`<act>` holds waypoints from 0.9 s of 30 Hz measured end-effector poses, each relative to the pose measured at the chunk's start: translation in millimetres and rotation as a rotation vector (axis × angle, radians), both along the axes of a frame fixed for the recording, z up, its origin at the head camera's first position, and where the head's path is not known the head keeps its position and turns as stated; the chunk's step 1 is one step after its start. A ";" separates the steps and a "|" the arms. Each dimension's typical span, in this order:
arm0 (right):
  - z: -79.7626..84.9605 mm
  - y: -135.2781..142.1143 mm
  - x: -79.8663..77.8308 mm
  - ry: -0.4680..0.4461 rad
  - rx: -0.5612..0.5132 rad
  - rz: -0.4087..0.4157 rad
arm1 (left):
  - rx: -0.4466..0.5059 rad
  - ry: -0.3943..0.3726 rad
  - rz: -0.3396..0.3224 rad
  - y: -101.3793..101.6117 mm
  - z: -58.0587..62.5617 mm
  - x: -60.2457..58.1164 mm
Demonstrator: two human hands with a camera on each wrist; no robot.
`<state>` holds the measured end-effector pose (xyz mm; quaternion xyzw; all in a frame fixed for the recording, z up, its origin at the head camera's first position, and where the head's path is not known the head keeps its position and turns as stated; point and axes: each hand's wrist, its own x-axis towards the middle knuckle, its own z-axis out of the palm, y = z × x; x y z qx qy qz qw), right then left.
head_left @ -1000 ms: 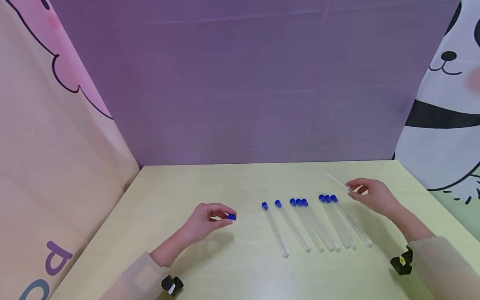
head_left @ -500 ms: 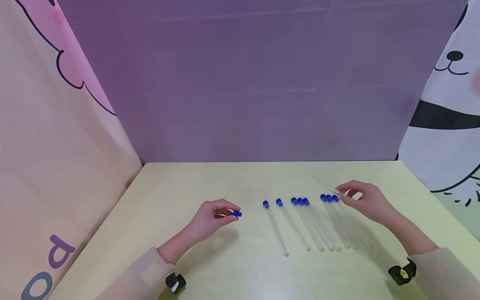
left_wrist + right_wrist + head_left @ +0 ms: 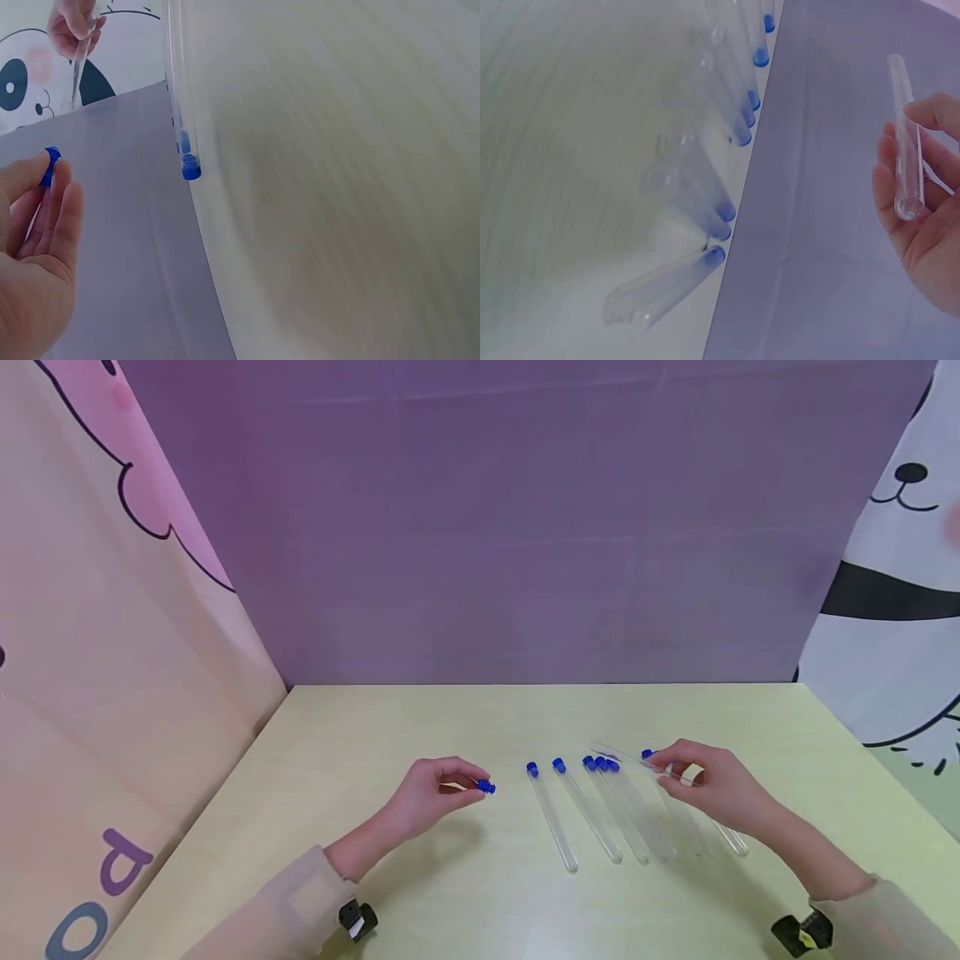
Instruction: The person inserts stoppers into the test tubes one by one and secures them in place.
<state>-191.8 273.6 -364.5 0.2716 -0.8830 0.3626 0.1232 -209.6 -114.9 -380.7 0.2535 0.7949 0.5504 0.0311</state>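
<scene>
My left hand [image 3: 435, 795] pinches a small blue cap [image 3: 485, 787] between thumb and fingertips, raised over the table. In the left wrist view the cap [image 3: 50, 166] shows at the fingertips. My right hand [image 3: 708, 777] holds a clear, uncapped test tube [image 3: 906, 142] between thumb and fingers, above the row on the table. Seen from the head, the tube slants with its far end to the left. Several test tubes with blue caps [image 3: 553, 818] lie side by side below, caps to the back; the right hand covers some of them in the head view.
The pale table [image 3: 360, 727] ends at a purple backdrop [image 3: 525, 527]. Printed cloth walls stand at the left [image 3: 150, 652] and right [image 3: 900, 552]. Each wrist wears a small black camera [image 3: 358, 918].
My right hand has carried the uncapped test tube leftward across the row, turning its end toward the left. My left hand, still pinching the blue cap, has shifted slightly right.
</scene>
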 end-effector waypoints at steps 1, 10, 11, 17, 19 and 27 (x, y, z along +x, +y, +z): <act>0.4 -2.2 1.0 0.004 -0.004 0.014 | -0.001 0.010 -0.004 0.4 1.4 0.4; 2.6 -14.5 5.1 0.070 0.001 0.092 | 0.034 0.004 -0.006 6.8 9.1 0.0; 2.9 -15.4 5.6 0.067 -0.002 0.098 | 0.038 0.003 -0.003 7.4 9.5 -0.2; 6.7 -22.0 8.3 0.048 -0.007 0.132 | 0.060 0.014 0.005 11.2 12.4 -1.1; 8.1 -24.7 8.2 0.044 -0.003 0.142 | 0.071 0.025 -0.002 13.1 13.6 -1.9; 13.1 -34.3 6.4 0.035 -0.005 0.168 | 0.126 0.040 -0.018 24.0 19.1 -7.0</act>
